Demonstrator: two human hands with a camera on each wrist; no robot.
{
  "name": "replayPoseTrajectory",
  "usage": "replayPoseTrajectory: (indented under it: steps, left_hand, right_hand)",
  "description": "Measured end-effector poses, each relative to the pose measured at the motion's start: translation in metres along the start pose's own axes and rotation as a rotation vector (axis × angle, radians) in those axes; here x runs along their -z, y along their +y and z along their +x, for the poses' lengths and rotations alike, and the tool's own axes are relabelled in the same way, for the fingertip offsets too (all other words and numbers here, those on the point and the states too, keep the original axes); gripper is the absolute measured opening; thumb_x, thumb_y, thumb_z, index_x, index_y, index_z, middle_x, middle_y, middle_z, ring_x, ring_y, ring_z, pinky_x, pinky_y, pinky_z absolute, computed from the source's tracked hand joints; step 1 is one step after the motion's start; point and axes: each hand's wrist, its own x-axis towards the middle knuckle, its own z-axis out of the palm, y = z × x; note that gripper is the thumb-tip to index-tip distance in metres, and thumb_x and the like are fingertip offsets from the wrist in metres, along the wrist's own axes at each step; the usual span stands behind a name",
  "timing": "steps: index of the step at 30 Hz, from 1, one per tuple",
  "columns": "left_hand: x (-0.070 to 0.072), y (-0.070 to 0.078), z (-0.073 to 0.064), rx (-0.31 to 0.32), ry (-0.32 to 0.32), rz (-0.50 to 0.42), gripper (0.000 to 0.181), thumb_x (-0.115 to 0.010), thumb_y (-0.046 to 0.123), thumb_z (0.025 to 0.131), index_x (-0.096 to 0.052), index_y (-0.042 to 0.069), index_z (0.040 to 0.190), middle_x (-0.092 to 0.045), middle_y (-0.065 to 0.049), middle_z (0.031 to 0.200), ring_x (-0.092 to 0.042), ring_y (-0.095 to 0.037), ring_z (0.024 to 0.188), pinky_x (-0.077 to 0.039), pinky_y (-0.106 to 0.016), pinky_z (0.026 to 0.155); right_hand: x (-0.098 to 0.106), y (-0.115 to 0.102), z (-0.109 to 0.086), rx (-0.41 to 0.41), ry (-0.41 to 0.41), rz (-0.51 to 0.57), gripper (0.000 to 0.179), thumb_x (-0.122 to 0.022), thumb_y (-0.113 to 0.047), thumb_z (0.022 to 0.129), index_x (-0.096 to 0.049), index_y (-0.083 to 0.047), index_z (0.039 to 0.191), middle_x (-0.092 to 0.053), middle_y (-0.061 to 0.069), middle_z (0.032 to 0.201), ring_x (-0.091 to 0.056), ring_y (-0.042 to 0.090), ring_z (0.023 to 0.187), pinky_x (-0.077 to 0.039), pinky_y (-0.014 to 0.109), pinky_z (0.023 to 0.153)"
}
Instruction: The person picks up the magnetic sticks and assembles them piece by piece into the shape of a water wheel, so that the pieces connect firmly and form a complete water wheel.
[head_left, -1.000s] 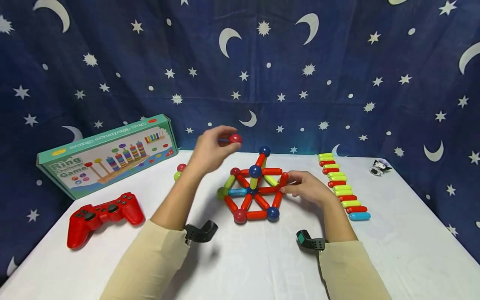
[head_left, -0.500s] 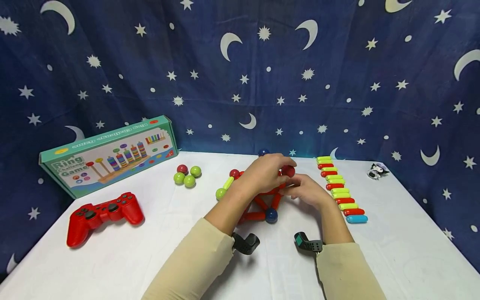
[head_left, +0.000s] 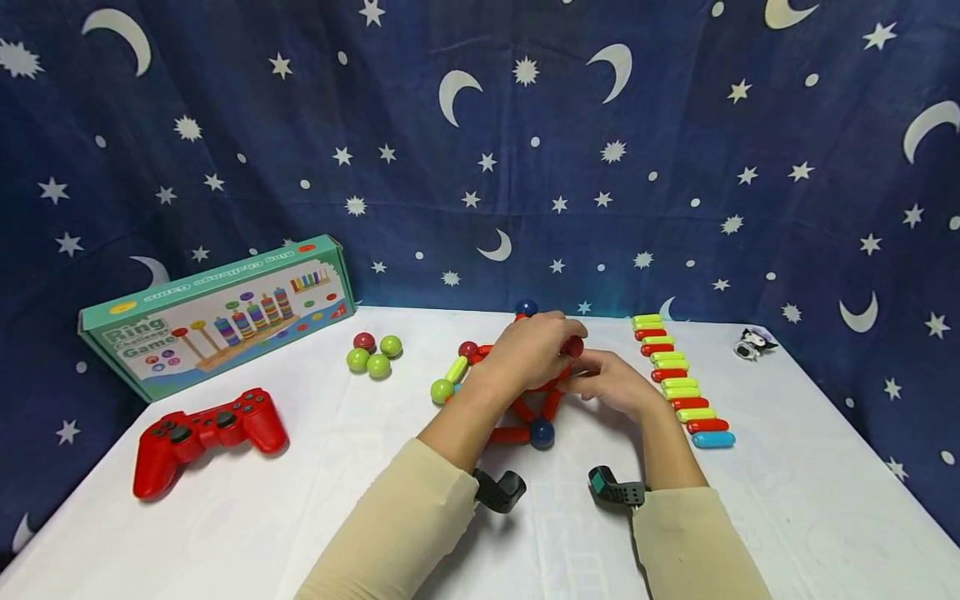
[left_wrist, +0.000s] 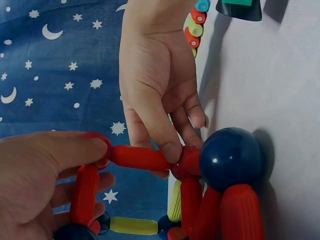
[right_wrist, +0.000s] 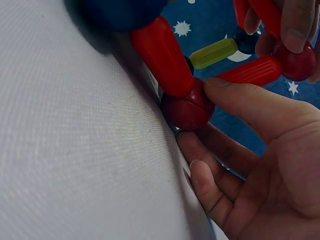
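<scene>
Now that your left hand [head_left: 528,350] pinches a corner ball [right_wrist: 300,65] onto a rod [right_wrist: 252,71], your right hand [head_left: 613,383] pinches its lower ball [right_wrist: 187,114].

The left forearm [head_left: 459,427] slants toward one o'clock; the left hand [head_left: 531,346], back upward, pinches between thumb [left_wrist: 75,150] and fingers [left_wrist: 106,181]. The right forearm [head_left: 670,454] leans toward eleven o'clock. The right hand [head_left: 613,385], near the left hand at its four o'clock, pinches too, with the little finger [right_wrist: 204,182] bent.

Your beige sleeves [head_left: 397,525] meet curved black wrist mounts [head_left: 498,498], the right with a teal patch [head_left: 597,481] and perhaps a cable [head_left: 640,550].
</scene>
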Motion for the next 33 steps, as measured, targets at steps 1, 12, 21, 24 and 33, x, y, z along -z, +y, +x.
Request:
replayPoseTrajectory:
  steps: [1,12,21,24,33]
  left_hand:
    - [0.0,0.0,-0.001,0.0,-0.002,0.008,0.032,-0.071,0.021,0.098,-0.071,0.022,0.13,-0.069,0.003,0.115,-0.066,-0.013,0.101,-0.056,-0.03,0.088]
    - [0.008,-0.037,-0.034,0.202,0.34,-0.347,0.032,-0.064,0.024,0.1,-0.071,0.017,0.131,-0.07,-0.004,0.131,-0.061,-0.024,0.124,-0.051,-0.044,0.108]
    - [-0.009,-0.099,-0.075,0.53,0.3,-0.561,0.036,-0.06,0.023,0.1,-0.068,0.011,0.133,-0.068,-0.015,0.133,-0.062,-0.034,0.126,-0.05,-0.051,0.109]
    - [-0.016,-0.112,-0.078,0.556,0.265,-0.574,0.037,-0.06,0.02,0.099,-0.068,0.008,0.133,-0.069,-0.018,0.131,-0.065,-0.036,0.12,-0.051,-0.051,0.106]
    - [-0.046,-0.118,-0.068,0.495,0.226,-0.744,0.04,-0.056,0.022,0.104,-0.061,0.012,0.143,-0.059,-0.013,0.147,-0.056,-0.035,0.135,-0.043,-0.052,0.116]
  right_hand:
    - [0.0,0.001,-0.001,-0.001,-0.001,0.0,0.041,-0.073,-0.018,0.093,-0.069,-0.009,0.132,-0.07,0.015,0.126,-0.058,0.028,0.112,-0.051,0.035,0.087]
    - [-0.001,0.001,-0.002,-0.019,0.022,-0.017,0.042,-0.078,-0.023,0.09,-0.071,-0.012,0.13,-0.07,0.015,0.128,-0.058,0.031,0.116,-0.052,0.035,0.085]
    - [0.0,0.001,-0.004,-0.038,0.014,-0.066,0.046,-0.079,-0.022,0.089,-0.069,-0.012,0.133,-0.07,0.014,0.129,-0.059,0.031,0.115,-0.052,0.036,0.084]
    - [0.001,0.0,-0.004,-0.036,0.007,-0.08,0.051,-0.081,-0.023,0.087,-0.067,-0.011,0.135,-0.069,0.016,0.129,-0.059,0.031,0.114,-0.054,0.037,0.084]
    - [0.0,0.0,0.002,-0.092,0.082,-0.067,0.052,-0.081,-0.024,0.088,-0.064,-0.006,0.134,-0.067,0.012,0.101,-0.06,0.027,0.092,-0.053,0.032,0.075]
